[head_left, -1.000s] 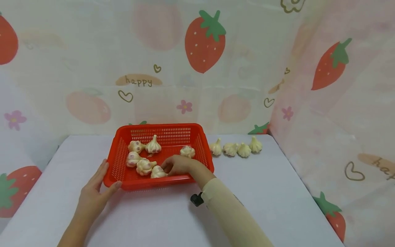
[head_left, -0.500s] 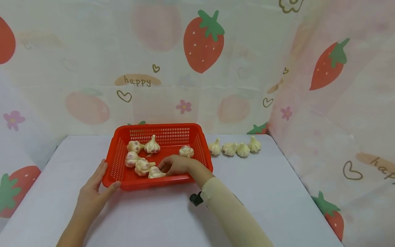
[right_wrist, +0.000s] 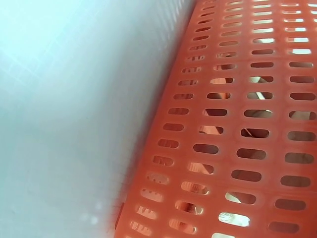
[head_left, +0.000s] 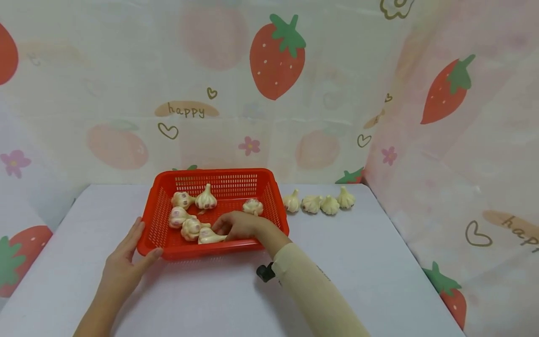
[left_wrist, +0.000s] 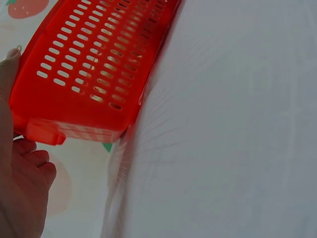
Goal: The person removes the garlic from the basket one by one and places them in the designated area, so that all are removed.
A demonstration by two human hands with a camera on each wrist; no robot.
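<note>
A red plastic basket (head_left: 214, 250) with slotted walls stands on the table, garlic bulbs lying inside. At its front left corner my left hand (head_left: 122, 264) holds the rim, thumb at the front and fingers along the left side. My right hand (head_left: 240, 224) reaches over the front rim, its curled fingers on a garlic bulb (head_left: 207, 236) that lies on its side, stem to the right. The front wall partly hides these fingertips. Left of it is another bulb (head_left: 191, 229). The right wrist view shows mostly the basket's slotted wall (right_wrist: 237, 144).
More garlic bulbs sit in the basket: one upright (head_left: 206, 197) at the back, one (head_left: 252, 206) at the right, others at the left. To the right of the basket, several bulbs (head_left: 311, 204) stand in a row on the white table (head_left: 362, 262). A printed curtain (head_left: 337, 93) hangs behind.
The garlic bulb at my right fingers has shifted a little to the left and turned onto its side. My left hand keeps its place on the basket corner.
</note>
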